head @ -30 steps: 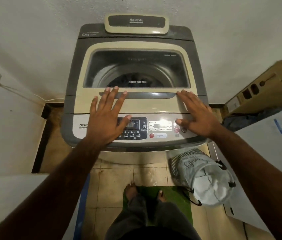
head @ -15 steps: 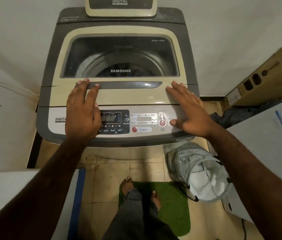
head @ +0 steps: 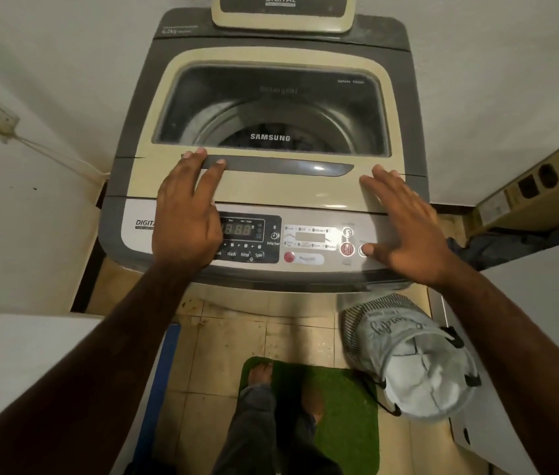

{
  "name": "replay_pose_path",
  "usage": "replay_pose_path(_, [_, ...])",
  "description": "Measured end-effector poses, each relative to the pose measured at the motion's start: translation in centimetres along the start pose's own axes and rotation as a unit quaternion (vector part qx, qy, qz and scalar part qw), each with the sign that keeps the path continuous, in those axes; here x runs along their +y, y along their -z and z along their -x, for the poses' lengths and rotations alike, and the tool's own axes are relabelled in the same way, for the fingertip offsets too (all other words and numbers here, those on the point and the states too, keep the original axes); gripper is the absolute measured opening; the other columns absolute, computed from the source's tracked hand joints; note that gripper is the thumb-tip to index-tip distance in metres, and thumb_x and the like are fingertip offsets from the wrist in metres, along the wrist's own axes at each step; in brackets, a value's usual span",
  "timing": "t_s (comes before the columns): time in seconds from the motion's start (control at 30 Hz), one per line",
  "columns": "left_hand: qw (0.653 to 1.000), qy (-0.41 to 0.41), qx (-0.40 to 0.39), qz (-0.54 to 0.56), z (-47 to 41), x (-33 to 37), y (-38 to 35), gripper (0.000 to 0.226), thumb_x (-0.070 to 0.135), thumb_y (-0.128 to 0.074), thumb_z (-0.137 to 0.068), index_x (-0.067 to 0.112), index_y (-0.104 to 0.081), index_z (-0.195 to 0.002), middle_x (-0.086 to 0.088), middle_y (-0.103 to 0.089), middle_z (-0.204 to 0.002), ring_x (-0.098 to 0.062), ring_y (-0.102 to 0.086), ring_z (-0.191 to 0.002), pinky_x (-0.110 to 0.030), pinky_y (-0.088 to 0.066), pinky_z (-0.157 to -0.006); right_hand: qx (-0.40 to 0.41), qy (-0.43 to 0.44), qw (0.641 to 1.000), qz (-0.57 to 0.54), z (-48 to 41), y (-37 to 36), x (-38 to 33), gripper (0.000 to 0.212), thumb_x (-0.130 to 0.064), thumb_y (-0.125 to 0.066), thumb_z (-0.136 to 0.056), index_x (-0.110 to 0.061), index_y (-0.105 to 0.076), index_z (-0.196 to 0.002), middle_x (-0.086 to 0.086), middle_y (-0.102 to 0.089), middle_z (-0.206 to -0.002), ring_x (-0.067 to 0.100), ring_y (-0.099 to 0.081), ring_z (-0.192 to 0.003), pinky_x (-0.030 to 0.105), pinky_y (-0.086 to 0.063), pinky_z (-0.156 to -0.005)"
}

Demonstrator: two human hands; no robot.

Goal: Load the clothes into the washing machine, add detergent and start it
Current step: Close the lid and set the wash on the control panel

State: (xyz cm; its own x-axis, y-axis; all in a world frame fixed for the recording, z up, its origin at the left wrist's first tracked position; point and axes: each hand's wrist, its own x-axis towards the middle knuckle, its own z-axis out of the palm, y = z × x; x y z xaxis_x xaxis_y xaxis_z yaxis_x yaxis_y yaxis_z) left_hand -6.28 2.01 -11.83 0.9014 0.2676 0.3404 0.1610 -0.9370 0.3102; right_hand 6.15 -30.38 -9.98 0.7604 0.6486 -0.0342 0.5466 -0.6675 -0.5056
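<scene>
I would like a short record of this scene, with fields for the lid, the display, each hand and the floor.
lid: closed, drum visible through its window
display: lit, digits showing
left hand: open, fingertips on the left end of the handle
right hand: open, flat on the lid's right side, thumb just right of the red button
floor: bag at the right, green mat in the middle

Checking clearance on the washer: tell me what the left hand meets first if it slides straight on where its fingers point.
Its fingertips are at the grey lid handle; straight on, the left hand would likely meet the lid's glass window.
</scene>
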Motion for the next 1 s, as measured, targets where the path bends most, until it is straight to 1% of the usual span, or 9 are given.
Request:
replay_pose_path(0.1, [1.0,0.002,-0.001,-0.002,-0.2,0.2,0.1,0.057,0.028,-0.04,-0.094,0.016,-0.039,-0.149,-0.009,-0.035,-0.159,-0.028,-0.028,-0.149,-0.052,-0.028,-0.119,0.001,-0.007,1.0,0.001,0.0,0.1,-0.2,0.106,-0.026,-0.084,-0.077,-0.028,-0.018,-0.16,-0.006,-0.009,-0.17,0.02,-0.005,-0.157,0.057,-0.009,-0.122])
replay_pose_path(0.27, [1.0,0.008,-0.007,-0.017,0.0,0.4,0.4,0.058,0.026,-0.041,-0.093,0.017,-0.04,-0.149,-0.01,-0.036,-0.159,-0.028,-0.029,-0.148,-0.051,-0.029,-0.119,0.008,-0.019,1.0,0.001,-0.1,0.3,-1.1,0.106,-0.021,-0.085,-0.075,-0.026,-0.021,-0.159,-0.003,-0.013,-0.17,0.025,-0.009,-0.156,0.06,-0.011,-0.122])
replay_pose_path(0.4, [0.999,0.017,-0.032,0.013,0.2,0.1,1.0,0.056,0.029,-0.038,-0.095,0.017,-0.04,-0.15,-0.009,-0.031,-0.161,-0.027,-0.025,-0.15,-0.052,-0.028,-0.12,-0.006,-0.031,0.999,-0.007,-0.2,0.5,-1.2,0.103,-0.03,-0.084,-0.077,-0.029,-0.021,-0.159,-0.004,-0.012,-0.17,0.024,-0.008,-0.156,0.061,-0.01,-0.122])
replay_pose_path(0.43, [0.999,0.015,-0.044,0.019,0.6,-0.2,1.1,0.054,0.029,-0.037,-0.097,0.017,-0.039,-0.15,-0.008,-0.028,-0.162,-0.026,-0.023,-0.151,-0.053,-0.026,-0.12,-0.011,-0.039,0.999,-0.02,-0.3,0.5,-1.2,0.099,-0.034,-0.081,-0.079,-0.03,-0.022,-0.159,-0.005,-0.012,-0.17,0.023,-0.008,-0.156,0.061,-0.01,-0.123])
replay_pose_path(0.5, [0.998,0.009,-0.064,0.018,1.6,-1.0,1.5,0.053,0.032,-0.034,-0.1,0.018,-0.039,-0.151,-0.006,-0.023,-0.165,-0.024,-0.018,-0.153,-0.054,-0.024,-0.121,-0.004,-0.053,0.997,-0.052,-0.4,0.4,-1.4,0.084,-0.047,-0.066,-0.084,-0.034,-0.026,-0.156,-0.008,-0.014,-0.169,0.021,-0.011,-0.156,0.059,-0.009,-0.122])
replay_pose_path(0.57, [0.997,0.011,-0.077,0.022,2.6,-1.6,1.7,0.053,0.037,-0.031,-0.102,0.02,-0.038,-0.152,-0.004,-0.022,-0.165,-0.023,-0.017,-0.153,-0.056,-0.023,-0.121,0.028,-0.07,0.995,-0.063,-0.4,0.2,-1.7,0.069,-0.051,-0.049,-0.088,-0.037,-0.031,-0.153,-0.009,-0.019,-0.168,0.021,-0.017,-0.155,0.058,-0.011,-0.12])
replay_pose_path(0.6, [0.997,0.015,-0.079,0.023,2.8,-1.7,1.8,0.054,0.04,-0.03,-0.102,0.021,-0.037,-0.152,-0.003,-0.022,-0.165,-0.023,-0.017,-0.153,-0.057,-0.024,-0.12,0.042,-0.073,0.995,-0.058,-0.4,0.1,-1.8,0.065,-0.051,-0.046,-0.09,-0.038,-0.033,-0.152,-0.01,-0.021,-0.167,0.022,-0.019,-0.154,0.058,-0.012,-0.12])
replay_pose_path(0.8, [0.998,0.017,-0.065,0.005,3.2,-1.9,1.0,0.059,0.046,-0.032,-0.098,0.023,-0.037,-0.152,-0.001,-0.024,-0.165,-0.023,-0.02,-0.153,-0.059,-0.025,-0.118,0.04,-0.066,0.997,-0.007,-0.3,-0.6,-1.5,0.072,-0.053,-0.051,-0.086,-0.037,-0.03,-0.153,-0.007,-0.02,-0.168,0.023,-0.018,-0.154,0.061,-0.014,-0.118])
replay_pose_path(1.0, [0.999,0.006,-0.035,-0.024,3.5,-2.2,0.0,0.059,0.046,-0.034,-0.097,0.024,-0.035,-0.152,-0.003,-0.027,-0.164,-0.023,-0.023,-0.152,-0.053,-0.024,-0.12,0.034,-0.076,0.997,-0.001,-0.3,-0.6,-2.0,0.08,-0.055,-0.055,-0.083,-0.035,-0.026,-0.155,-0.007,-0.017,-0.169,0.022,-0.014,-0.155,0.062,-0.012,-0.121])
